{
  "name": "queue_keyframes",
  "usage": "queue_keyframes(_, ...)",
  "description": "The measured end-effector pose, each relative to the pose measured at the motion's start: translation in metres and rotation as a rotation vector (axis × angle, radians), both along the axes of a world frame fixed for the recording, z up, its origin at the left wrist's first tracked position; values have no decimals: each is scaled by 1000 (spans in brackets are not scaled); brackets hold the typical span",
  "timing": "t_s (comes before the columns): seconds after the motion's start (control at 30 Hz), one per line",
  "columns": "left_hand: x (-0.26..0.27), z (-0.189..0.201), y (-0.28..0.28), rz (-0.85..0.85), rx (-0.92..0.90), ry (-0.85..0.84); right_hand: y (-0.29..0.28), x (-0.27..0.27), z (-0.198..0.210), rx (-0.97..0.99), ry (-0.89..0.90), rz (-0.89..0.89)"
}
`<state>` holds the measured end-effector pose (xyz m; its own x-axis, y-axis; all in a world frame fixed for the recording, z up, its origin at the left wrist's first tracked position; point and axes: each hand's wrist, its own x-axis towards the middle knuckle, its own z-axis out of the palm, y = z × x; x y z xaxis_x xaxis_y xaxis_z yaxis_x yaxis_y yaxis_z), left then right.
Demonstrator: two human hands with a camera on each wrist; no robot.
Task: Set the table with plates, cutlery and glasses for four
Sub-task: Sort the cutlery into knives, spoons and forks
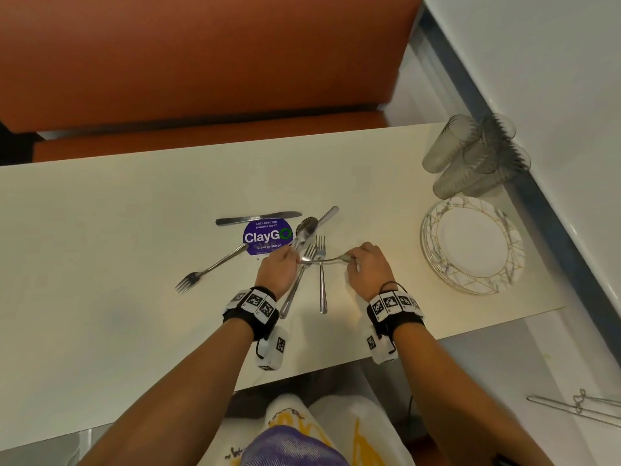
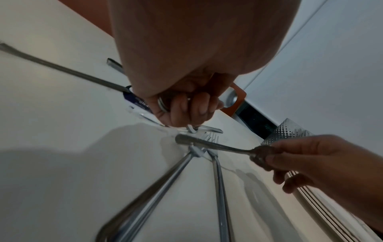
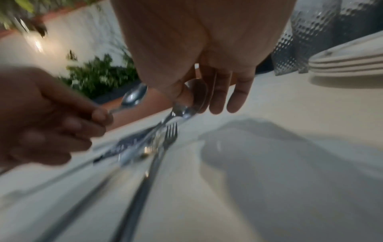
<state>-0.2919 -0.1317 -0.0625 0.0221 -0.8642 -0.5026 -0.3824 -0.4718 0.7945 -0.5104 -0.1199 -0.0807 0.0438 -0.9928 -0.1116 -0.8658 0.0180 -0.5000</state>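
A spoon [image 1: 327,260] is pinched at its handle end by the right hand [image 1: 368,265], its bowl gripped in the curled fingers [image 2: 182,106] of the left hand [image 1: 277,269]. Beneath it, two forks [image 1: 322,280] lie on the desk [image 1: 100,230]. Stacked plates [image 1: 472,245] are seen well right of the fingers.

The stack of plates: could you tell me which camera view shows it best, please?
The head view: the stack of plates lies whole, from above, by the table's right end. The right wrist view shows only its layered edges; the left wrist view shows a blurred sliver of rim.
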Motion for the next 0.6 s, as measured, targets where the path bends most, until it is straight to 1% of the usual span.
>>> queue_keyframes(0.13,1,11,-11,-53,-131,-152,-15,-4,33,-97,-137,2)
queue_keyframes(0.2,2,17,-16,-46,-173,-151,-22,-5,52,-108,-197,-19)
queue_keyframes(0.3,3,24,-22,-41,-177,-71,-29,0,70,-118,-263,7)
queue_keyframes(0.4,-1,24,-22,-34,-87,53,-30,14,75,-101,-368,-22)
queue_keyframes(0.5,-7,29,-15,-86,7,198,-35,30,72,-118,-492,-157)
queue_keyframes(0.57,-10,35,-11,-104,60,276,-42,34,68,-147,-523,-250)
queue_keyframes(0.6,-6,40,-15,-86,66,303,-52,42,70,-160,-519,-261)
